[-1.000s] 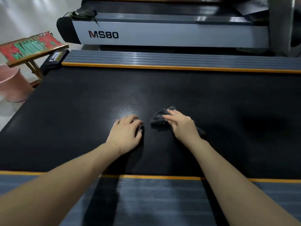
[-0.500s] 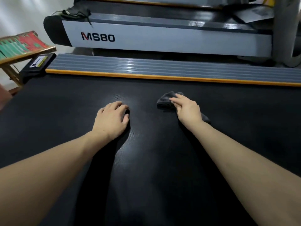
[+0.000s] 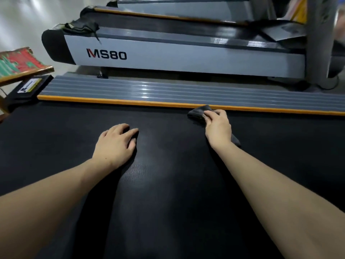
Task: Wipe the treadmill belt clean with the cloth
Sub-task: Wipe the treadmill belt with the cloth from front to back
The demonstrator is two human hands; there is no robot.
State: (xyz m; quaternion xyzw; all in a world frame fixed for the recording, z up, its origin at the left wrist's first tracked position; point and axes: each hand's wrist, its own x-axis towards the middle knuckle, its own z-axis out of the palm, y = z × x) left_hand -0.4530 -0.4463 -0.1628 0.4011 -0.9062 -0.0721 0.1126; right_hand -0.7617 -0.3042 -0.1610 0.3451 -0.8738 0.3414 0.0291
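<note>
The black treadmill belt [image 3: 65,143] fills the lower view. My right hand [image 3: 217,127] presses a small dark grey cloth [image 3: 197,113] onto the belt at its far edge, just short of the orange strip [image 3: 130,102]; the fingers curl over the cloth, and a corner of it pokes out behind the wrist. My left hand [image 3: 115,143] rests flat on the belt to the left of the cloth, fingers relaxed, holding nothing.
Beyond the orange strip lies the grey ribbed side rail [image 3: 168,90]. A second treadmill marked MS80 [image 3: 168,58] stands behind it, with a dark item [image 3: 82,27] on its end. A wooden stool with a red and green top [image 3: 18,62] stands at the left.
My right hand has pushed the cloth away across the belt to the far orange strip. My left hand has stayed planted on the belt while my view leaned forward.
</note>
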